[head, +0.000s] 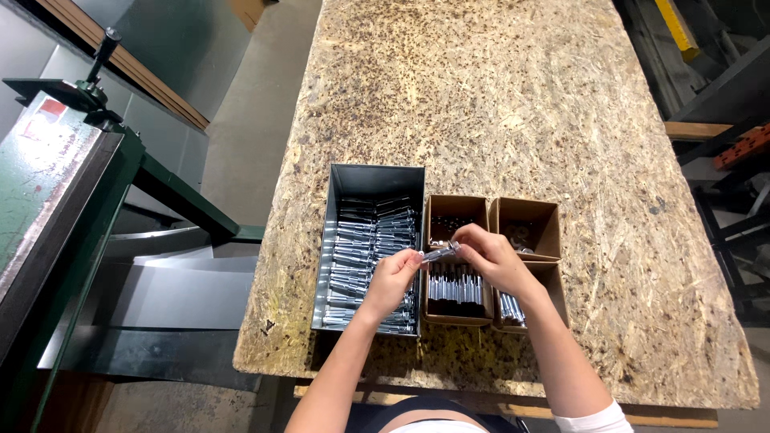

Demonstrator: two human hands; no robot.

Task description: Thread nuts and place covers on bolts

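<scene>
A small silver metal part (pixel 439 254), rod-like, is held between both hands above the boxes. The left hand (pixel 393 281) is pinched on its left end; the right hand (pixel 489 256) is closed on its right end with fingertips curled over it. The exact shape of the part can't be made out: it's small, and the right end is hidden by fingers.

A grey metal bin (pixel 377 178) sits on the left of the group, packed with rows of shiny metal pieces (pixel 357 240). Its near right corner is covered by the left hand and wrist.

Four small cardboard boxes are set just right of the bin, touching each other. The near-middle box (pixel 455 293) holds upright silver parts, its far edge masked by the held part. The far-middle box (pixel 457 212) holds small dark items, too small to identify. The contents of the far-right box (pixel 525 224) are unclear, partly blocked by the right hand. The near-right box (pixel 513 309) is mostly hidden under the right forearm; only a few silver pieces are visible.

Everything rests on a chipboard table (pixel 521 104), whose far edge is cut off by the frame. A green machine (pixel 56 176) stands at left, only partly in view.
</scene>
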